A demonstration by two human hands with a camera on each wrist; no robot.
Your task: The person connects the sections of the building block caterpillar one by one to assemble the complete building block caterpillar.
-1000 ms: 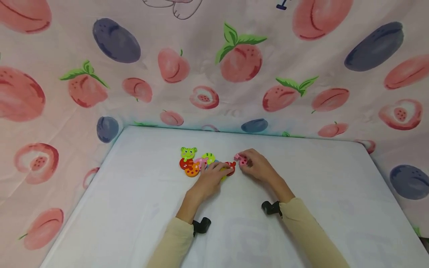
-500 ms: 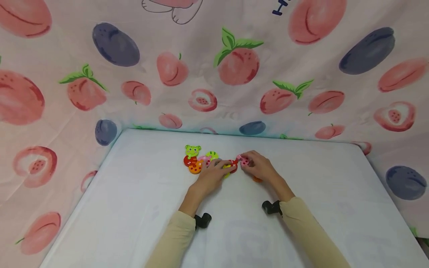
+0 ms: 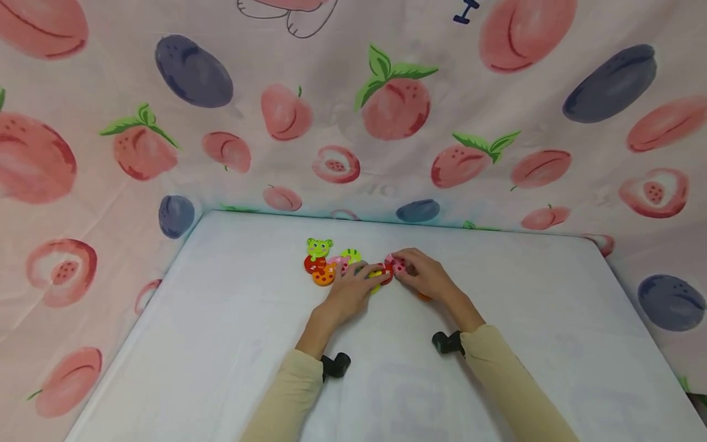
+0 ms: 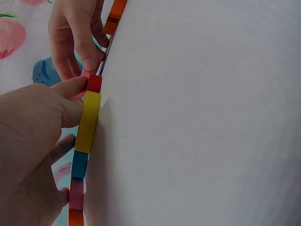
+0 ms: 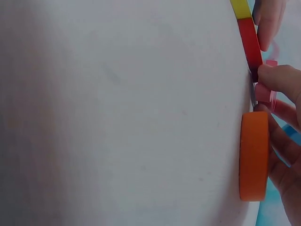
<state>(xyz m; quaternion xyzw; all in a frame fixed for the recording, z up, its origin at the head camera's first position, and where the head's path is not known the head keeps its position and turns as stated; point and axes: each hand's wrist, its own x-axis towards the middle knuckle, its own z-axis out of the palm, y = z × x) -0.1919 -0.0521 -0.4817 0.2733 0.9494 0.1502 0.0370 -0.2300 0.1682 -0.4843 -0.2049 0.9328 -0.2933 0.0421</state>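
Observation:
A caterpillar puzzle of flat coloured pieces lies on the table, its green smiling head (image 3: 318,247) at the far left, followed by a numbered red piece (image 3: 313,264) and a spotted orange piece (image 3: 323,276). My left hand (image 3: 349,291) rests over the middle of the row, with extended fingers touching the yellow piece (image 4: 89,122) and the red end piece (image 3: 388,274). Between thumb and fingers, my right hand (image 3: 424,271) pinches a pink spotted piece (image 5: 263,92) at that red piece's right edge. Whether the two are joined is hidden by the fingers.
Beside the right hand, partly under it, a loose orange piece (image 5: 254,157) lies on the white tabletop (image 3: 386,380). Behind the table hangs a fruit-print cloth (image 3: 337,123). Each wrist wears a black camera (image 3: 336,366).
My right hand has brought the pink piece leftward against the red end piece. The left hand stays on the row, which has shifted slightly right. The loose orange piece has come into sight.

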